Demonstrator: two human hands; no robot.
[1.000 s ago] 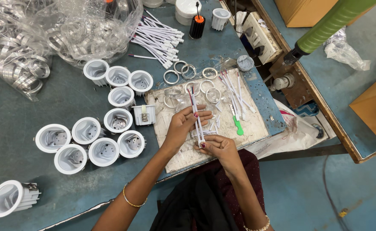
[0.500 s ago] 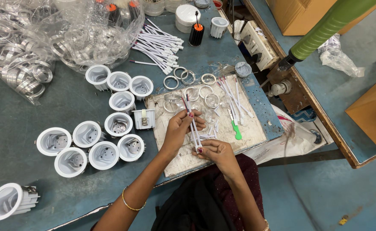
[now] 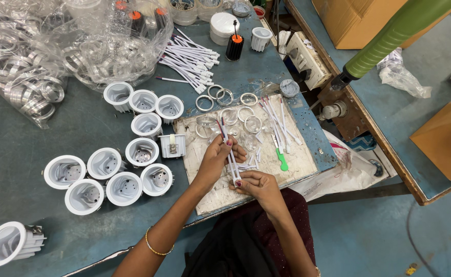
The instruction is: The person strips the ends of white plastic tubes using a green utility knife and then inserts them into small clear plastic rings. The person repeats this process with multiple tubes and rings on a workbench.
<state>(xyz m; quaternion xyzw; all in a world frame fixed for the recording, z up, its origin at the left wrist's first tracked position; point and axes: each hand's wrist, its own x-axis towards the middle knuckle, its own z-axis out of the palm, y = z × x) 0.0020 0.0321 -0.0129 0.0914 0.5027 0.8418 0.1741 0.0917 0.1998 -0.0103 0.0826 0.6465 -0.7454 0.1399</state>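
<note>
Both hands meet at frame centre: left hand [image 3: 216, 156] and right hand [image 3: 259, 185] pinch one white cable [image 3: 229, 151] over the work board [image 3: 292, 166]. White lamp housings [image 3: 128, 187] sit left; metal rings [image 3: 224, 96] lie above.

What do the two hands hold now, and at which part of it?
Both hold one white wire lead. The left hand pinches its middle; the right hand grips its lower connector end.

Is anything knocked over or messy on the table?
Yes. One white cup-shaped housing lies on its side at the near left corner, while the other housings stand open-side up. The work board is scuffed and stained.
</note>
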